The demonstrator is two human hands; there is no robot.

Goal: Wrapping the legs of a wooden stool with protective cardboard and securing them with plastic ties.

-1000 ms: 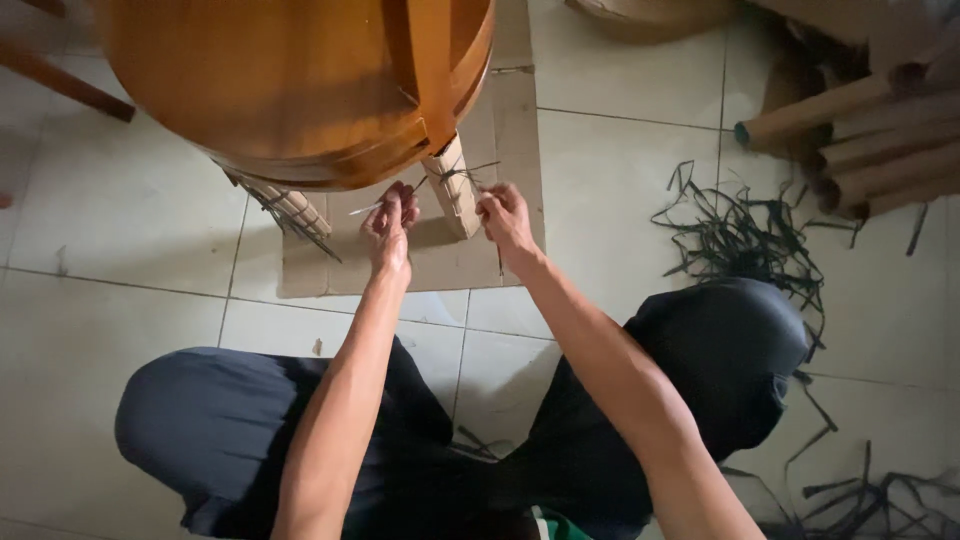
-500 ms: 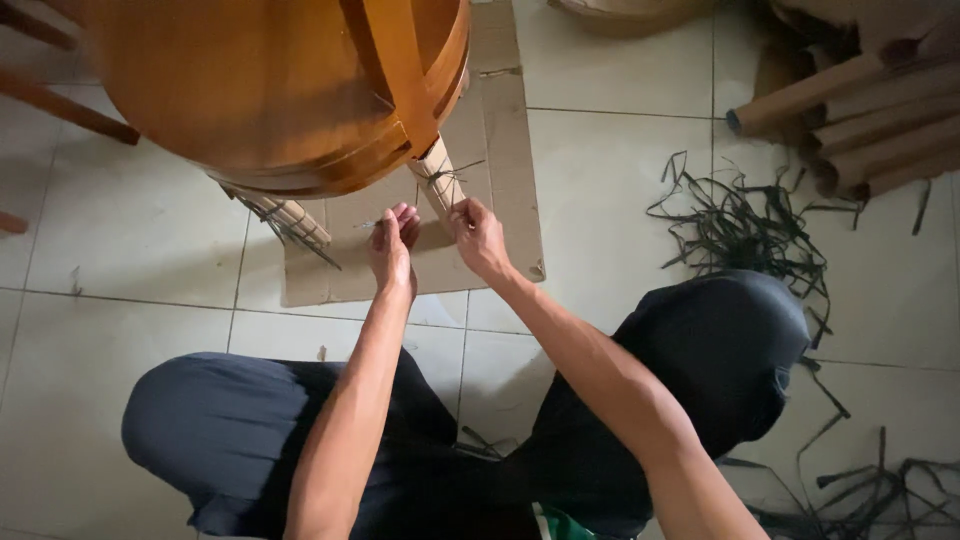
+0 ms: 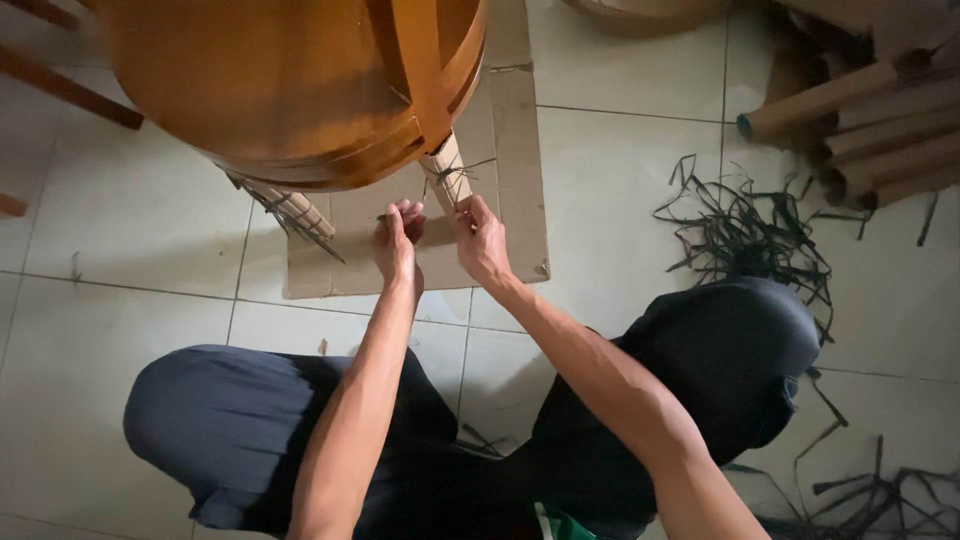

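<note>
— Cardboard-wrapped wooden table leg (image 3: pixel 447 177), where is it?
— Under the round orange-brown tabletop (image 3: pixel 290 80). My right hand (image 3: pixel 480 238) pinches the dark plastic strap (image 3: pixel 452 176) against it; my left hand (image 3: pixel 398 240) pinches something thin, steadying.

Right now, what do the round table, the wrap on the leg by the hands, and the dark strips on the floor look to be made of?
Round table: wood, glossy amber varnish with sheen. Leg wrap: corrugated cardboard, judging by its ribbed tan surface. Dark strips: thin, flat and curling, probably plastic strapping; too dim to be sure.
</note>
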